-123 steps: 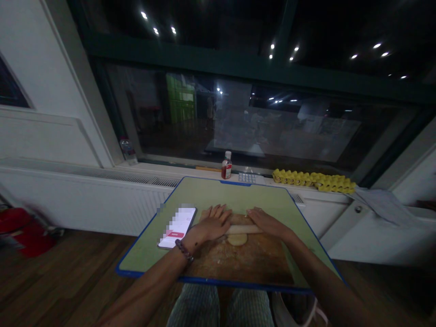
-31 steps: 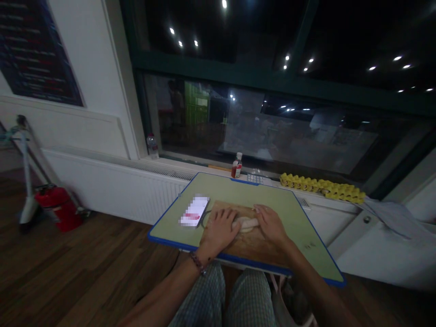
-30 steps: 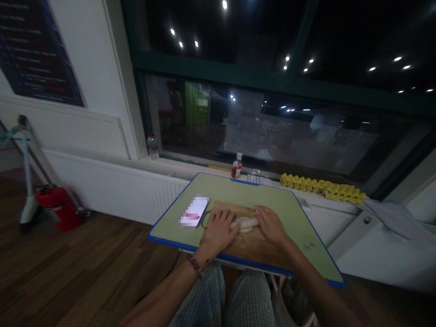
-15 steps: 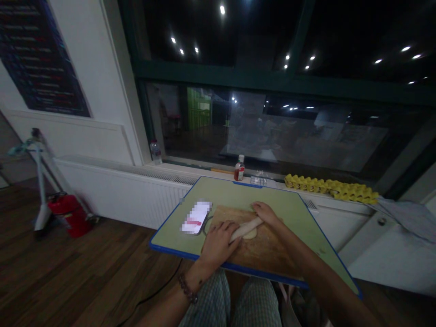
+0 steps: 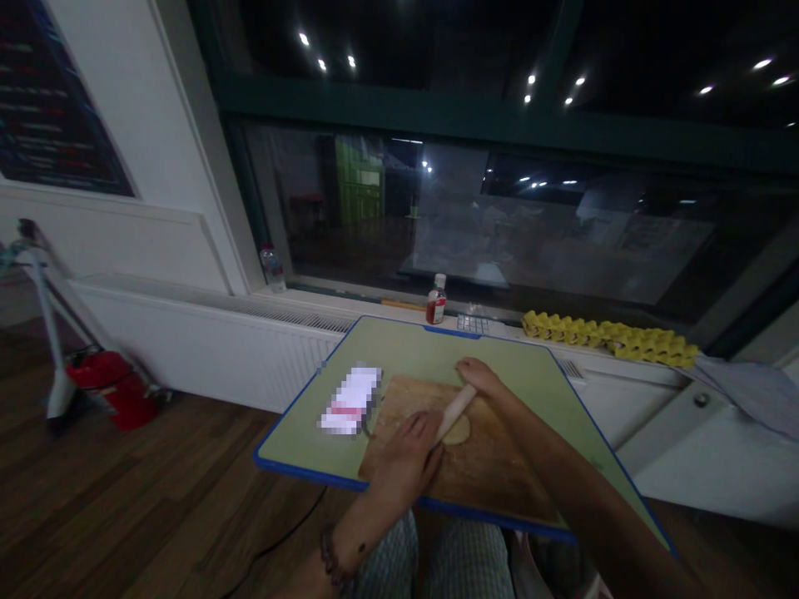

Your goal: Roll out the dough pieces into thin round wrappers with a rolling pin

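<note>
A pale wooden rolling pin point(image 5: 455, 412) lies slanted across the wooden board point(image 5: 493, 474), its far end leaning right. My left hand point(image 5: 409, 449) is closed over the near end, fingers partly hidden behind the back of the hand. At the far end, my right hand point(image 5: 478, 376) is wrapped round the other tip. A small round of dough point(image 5: 458, 431) lies flat on the board, just right of the rolling pin and partly beside its edge.
The board rests on a green table point(image 5: 399, 345) with a blue rim. A lit phone point(image 5: 353, 401) lies left of the board. On the sill behind stand a small bottle point(image 5: 436, 299), a water bottle point(image 5: 272, 268) and yellow egg trays point(image 5: 608, 337). A red fire extinguisher point(image 5: 112, 389) stands at left.
The rolling pin has turned steeper and shifted left off most of the dough, showing more of the round. Both hands moved with it. The whole view has shifted slightly.
</note>
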A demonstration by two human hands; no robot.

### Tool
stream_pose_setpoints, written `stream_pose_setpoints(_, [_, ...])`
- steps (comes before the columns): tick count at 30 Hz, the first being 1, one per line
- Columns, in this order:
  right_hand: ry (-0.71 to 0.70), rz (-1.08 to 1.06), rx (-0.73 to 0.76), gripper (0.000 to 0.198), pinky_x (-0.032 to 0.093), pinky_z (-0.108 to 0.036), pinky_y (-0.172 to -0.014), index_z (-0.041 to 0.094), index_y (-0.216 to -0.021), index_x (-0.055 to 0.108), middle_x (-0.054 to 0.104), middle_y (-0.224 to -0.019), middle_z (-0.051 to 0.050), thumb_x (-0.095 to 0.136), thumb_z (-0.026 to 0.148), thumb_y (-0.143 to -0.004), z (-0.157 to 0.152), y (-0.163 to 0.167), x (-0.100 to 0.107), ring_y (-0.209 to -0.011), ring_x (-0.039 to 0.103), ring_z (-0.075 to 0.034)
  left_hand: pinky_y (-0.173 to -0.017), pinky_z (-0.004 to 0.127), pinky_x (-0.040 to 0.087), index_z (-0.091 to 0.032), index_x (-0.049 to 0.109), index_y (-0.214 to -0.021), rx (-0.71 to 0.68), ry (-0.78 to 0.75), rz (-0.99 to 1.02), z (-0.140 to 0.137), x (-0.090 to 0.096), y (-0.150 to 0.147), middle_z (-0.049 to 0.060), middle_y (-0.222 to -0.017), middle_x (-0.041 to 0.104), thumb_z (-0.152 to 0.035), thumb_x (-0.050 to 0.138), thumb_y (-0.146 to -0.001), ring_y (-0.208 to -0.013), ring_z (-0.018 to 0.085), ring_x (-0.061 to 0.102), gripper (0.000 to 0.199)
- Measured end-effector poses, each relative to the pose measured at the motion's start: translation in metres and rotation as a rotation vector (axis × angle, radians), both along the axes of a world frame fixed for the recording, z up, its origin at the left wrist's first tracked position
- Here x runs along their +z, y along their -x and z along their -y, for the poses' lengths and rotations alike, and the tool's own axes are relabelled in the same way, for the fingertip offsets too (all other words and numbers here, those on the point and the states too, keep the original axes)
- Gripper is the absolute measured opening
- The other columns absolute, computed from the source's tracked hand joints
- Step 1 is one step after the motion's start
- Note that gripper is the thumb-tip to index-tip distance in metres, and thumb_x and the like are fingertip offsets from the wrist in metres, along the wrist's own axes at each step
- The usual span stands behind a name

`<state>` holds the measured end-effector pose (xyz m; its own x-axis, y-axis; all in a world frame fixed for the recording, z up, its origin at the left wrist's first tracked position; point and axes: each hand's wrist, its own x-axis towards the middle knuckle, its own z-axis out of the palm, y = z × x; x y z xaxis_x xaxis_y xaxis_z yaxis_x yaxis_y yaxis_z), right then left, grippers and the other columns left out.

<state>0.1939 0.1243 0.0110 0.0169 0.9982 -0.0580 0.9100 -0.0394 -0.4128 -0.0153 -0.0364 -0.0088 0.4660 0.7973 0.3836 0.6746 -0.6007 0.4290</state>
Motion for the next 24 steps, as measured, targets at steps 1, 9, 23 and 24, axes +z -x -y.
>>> stream_pose_setpoints(1, [0.004,0.019,-0.003,0.036,0.054,-0.043,-0.089,0.019,-0.124,0.057,0.059,-0.126,-0.008,0.06,0.039,-0.094,0.0,0.002,0.001,-0.105,0.062,-0.022,-0.111,0.044,0.041,-0.019,0.046,-0.139,0.001,-0.018,-0.015,0.002,-0.001,-0.002,0.009,-0.138,0.056,-0.015,0.049,-0.093,-0.13,0.024,0.049,0.046])
stream_pose_setpoints(9, [-0.014,0.187,-0.072,0.036,0.042,-0.044,-0.099,0.021,-0.119,0.064,0.061,-0.128,-0.012,0.035,0.031,-0.1,0.009,0.014,-0.002,-0.122,0.053,-0.029,-0.11,0.046,0.04,-0.02,0.047,-0.14,0.054,0.025,-0.112,0.007,0.025,-0.005,0.009,-0.141,0.055,-0.029,0.057,-0.093,-0.131,0.027,0.049,0.049])
stream_pose_setpoints(23, [-0.018,0.218,-0.018,0.049,0.026,-0.036,-0.111,0.022,-0.139,0.052,0.051,-0.145,-0.006,0.037,0.037,-0.095,0.005,0.014,-0.016,-0.136,0.037,-0.023,-0.115,0.059,0.025,-0.021,0.035,-0.151,0.254,0.091,-0.325,0.008,0.033,-0.011,0.011,-0.152,0.045,-0.05,0.044,-0.098,-0.141,0.034,0.036,0.062])
stream_pose_setpoints(24, [-0.021,0.216,-0.015,0.049,0.025,-0.036,-0.111,0.022,-0.139,0.053,0.052,-0.145,-0.006,0.037,0.037,-0.095,0.006,0.013,-0.016,-0.136,0.037,-0.023,-0.115,0.059,0.025,-0.02,0.035,-0.151,0.231,0.076,-0.33,0.005,0.031,-0.01,0.011,-0.152,0.044,-0.052,0.042,-0.098,-0.142,0.034,0.036,0.062])
